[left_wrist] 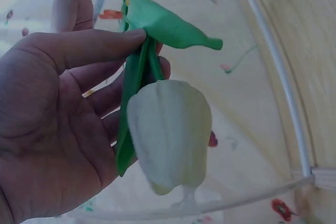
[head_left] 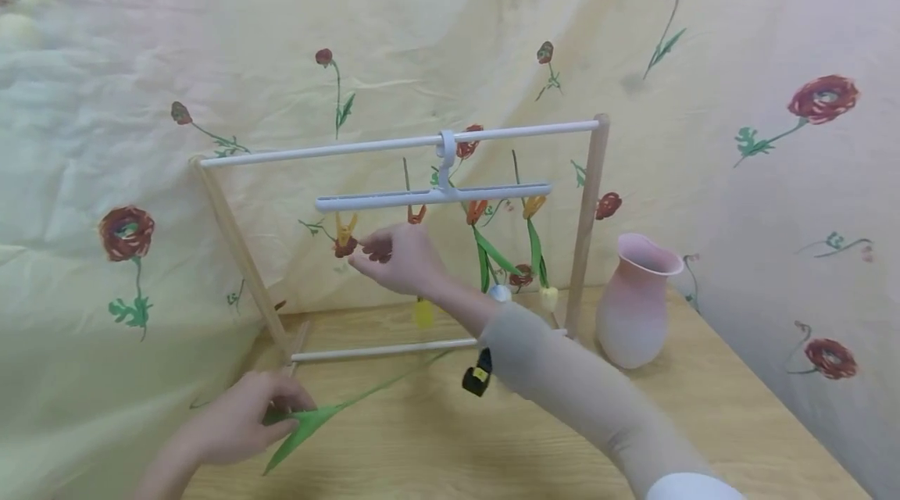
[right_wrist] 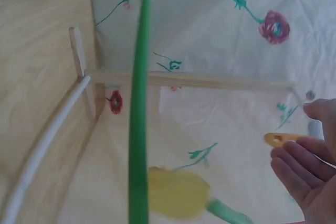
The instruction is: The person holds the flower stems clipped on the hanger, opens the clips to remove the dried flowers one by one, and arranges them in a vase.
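Lower left, the left hand (head_left: 242, 416) pinches the white flower (left_wrist: 170, 135) by its stem (left_wrist: 155, 66) (likely light, bendy: best spot); middle, the right hand (head_left: 404, 256) is spread near a yellow clip (head_left: 345, 228).

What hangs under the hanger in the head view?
Four clips, a yellow tulip, a bluish-white tulip and a cream tulip, heads down. The right hand covers the yellow tulip's middle; that part cannot be seen.

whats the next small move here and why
Probably raise the white tulip, stem end first, to the clip at the hanger's left end: the left hand holds it low, that clip looks empty beside the right hand, and other tulips hang clipped.
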The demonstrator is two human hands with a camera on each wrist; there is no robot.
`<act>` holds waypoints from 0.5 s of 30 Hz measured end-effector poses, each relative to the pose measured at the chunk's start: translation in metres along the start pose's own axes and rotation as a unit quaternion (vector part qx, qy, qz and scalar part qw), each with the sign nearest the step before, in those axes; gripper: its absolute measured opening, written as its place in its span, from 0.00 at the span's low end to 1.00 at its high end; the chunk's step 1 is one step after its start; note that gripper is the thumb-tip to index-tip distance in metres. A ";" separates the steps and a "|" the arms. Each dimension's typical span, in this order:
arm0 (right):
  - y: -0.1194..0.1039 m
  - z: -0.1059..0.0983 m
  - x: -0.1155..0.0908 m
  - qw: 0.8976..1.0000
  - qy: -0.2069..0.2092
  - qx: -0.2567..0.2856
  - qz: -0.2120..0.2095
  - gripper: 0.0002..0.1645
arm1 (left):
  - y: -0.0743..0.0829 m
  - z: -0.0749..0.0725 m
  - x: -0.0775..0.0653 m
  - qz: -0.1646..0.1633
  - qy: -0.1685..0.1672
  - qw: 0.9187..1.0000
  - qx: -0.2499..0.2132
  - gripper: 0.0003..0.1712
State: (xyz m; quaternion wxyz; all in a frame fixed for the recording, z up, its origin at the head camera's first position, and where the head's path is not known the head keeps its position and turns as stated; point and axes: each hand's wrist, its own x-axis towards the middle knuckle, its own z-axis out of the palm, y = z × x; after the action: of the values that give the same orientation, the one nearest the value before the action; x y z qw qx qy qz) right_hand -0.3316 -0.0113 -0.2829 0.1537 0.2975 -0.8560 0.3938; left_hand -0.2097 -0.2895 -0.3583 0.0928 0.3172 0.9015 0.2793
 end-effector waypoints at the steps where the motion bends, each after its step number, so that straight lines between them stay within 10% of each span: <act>1: -0.003 -0.007 -0.007 1.000 -0.019 -0.008 -0.020 0.19 | 0.005 0.001 0.002 0.011 -0.004 1.000 0.001 0.09; 9: -0.020 -0.045 -0.070 0.966 -0.152 -0.119 -0.174 0.14 | 0.038 0.016 0.033 0.099 -0.006 0.994 0.053 0.12; 15: -0.011 -0.055 -0.108 0.942 -0.236 -0.143 -0.189 0.14 | 0.055 0.020 0.059 0.111 -0.028 0.992 0.054 0.11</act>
State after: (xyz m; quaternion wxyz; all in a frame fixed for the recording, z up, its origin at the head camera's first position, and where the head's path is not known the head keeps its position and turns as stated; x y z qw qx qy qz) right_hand -0.2399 0.0671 -0.2950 0.0597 0.5129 -0.8433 0.1493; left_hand -0.2202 -0.2081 -0.3431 0.0695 0.4278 0.8714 0.2296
